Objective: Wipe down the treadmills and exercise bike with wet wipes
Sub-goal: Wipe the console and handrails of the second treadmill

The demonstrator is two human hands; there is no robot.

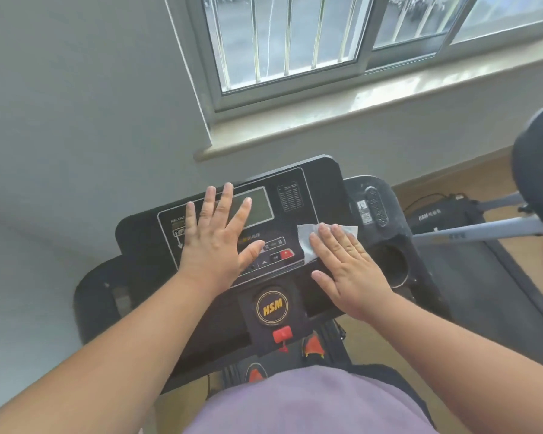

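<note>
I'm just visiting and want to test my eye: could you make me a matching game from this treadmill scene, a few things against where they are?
Things:
1. wet wipe
2. left hand
3. red safety key
4. cup holder

Places:
A. below the round HSM badge
B. flat beside the grey display
C. under the right hand
D. right wing of the console

Pairs: 1-C, 2-B, 3-A, 4-D

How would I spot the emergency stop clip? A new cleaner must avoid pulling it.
Start at the black treadmill console under the window. Go down past the round gold-lettered HSM badge at its lower middle. Just below sits the red safety clip, a small red rectangular tab, lower than the red button among the console keys.
</note>
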